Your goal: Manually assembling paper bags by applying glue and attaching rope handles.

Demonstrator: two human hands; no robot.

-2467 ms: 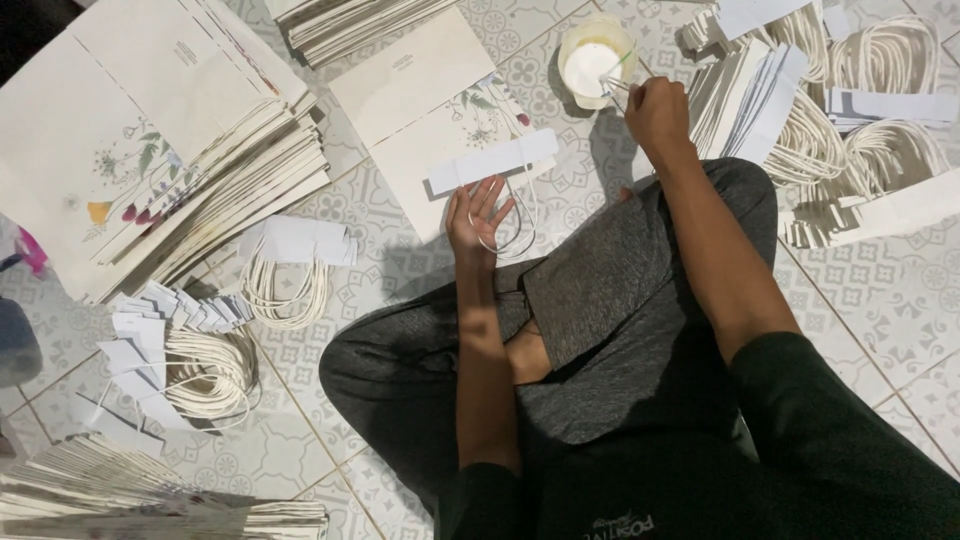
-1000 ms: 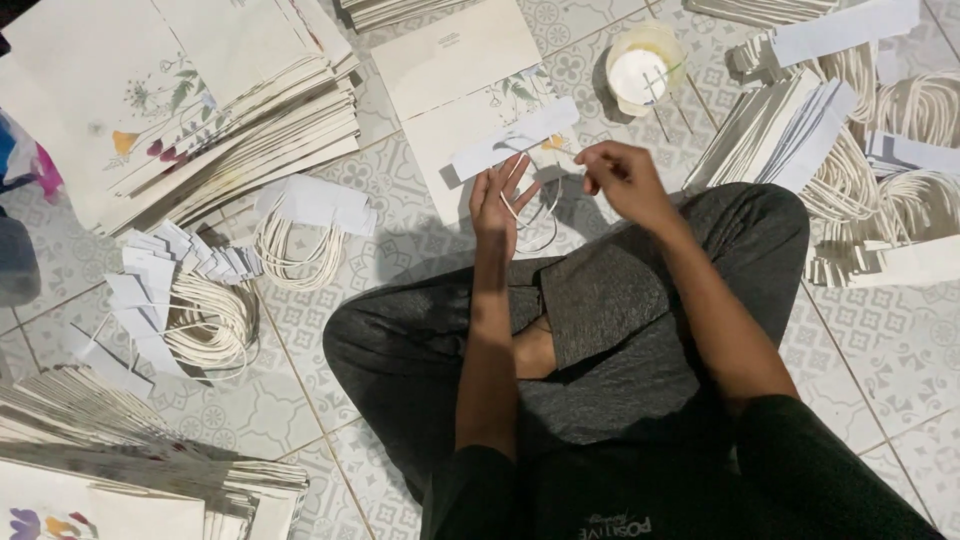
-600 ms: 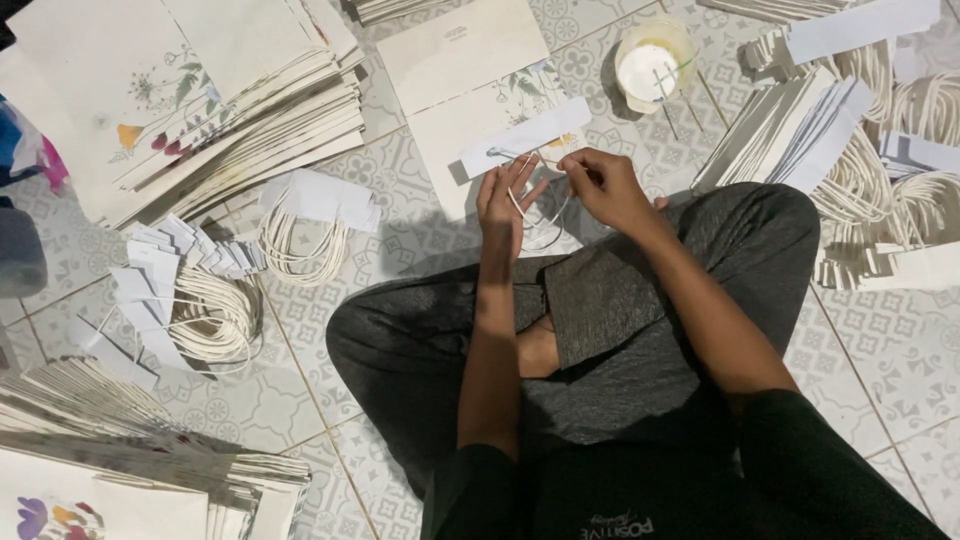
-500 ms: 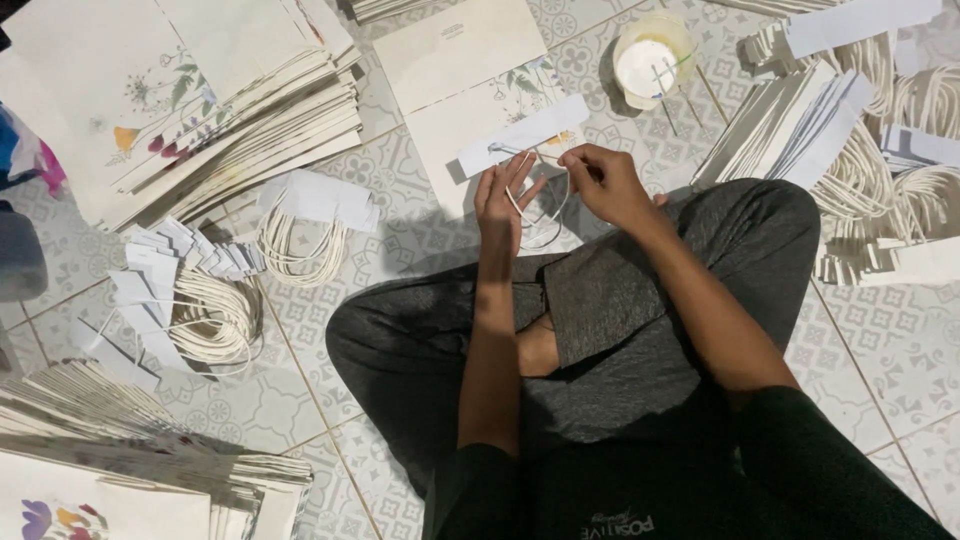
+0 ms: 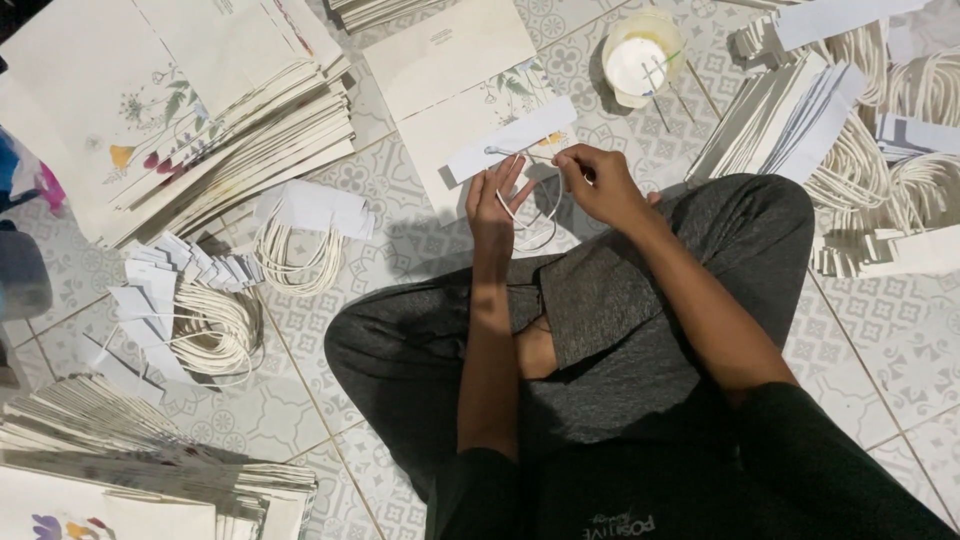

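On the tiled floor (image 5: 900, 350) before the crossed legs, the left hand (image 5: 492, 205), fingers spread, steadied a white cord (image 5: 528, 215); the right hand (image 5: 600, 185) pinched a small stick over a paper strip (image 5: 512, 138). Glue could smear, or the cord could slip.

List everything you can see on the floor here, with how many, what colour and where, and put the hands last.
paper strip: one, white, on the flat sheets above the hands
cord loop: one, white, held between the hands
flat floral sheets: two at least, cream, top centre
glue cup: one, pale yellow with white inside, top right of centre
stick: one, thin, leaning in the glue cup
floral bag stack: one large pile, cream, upper left
cord-and-strip bundles: several, white, left
strip and cord piles: many, white, upper right
second bag stack: one, cream, lower left
left hand: fingers spread, against the cord loop
right hand: pinching the cord loop
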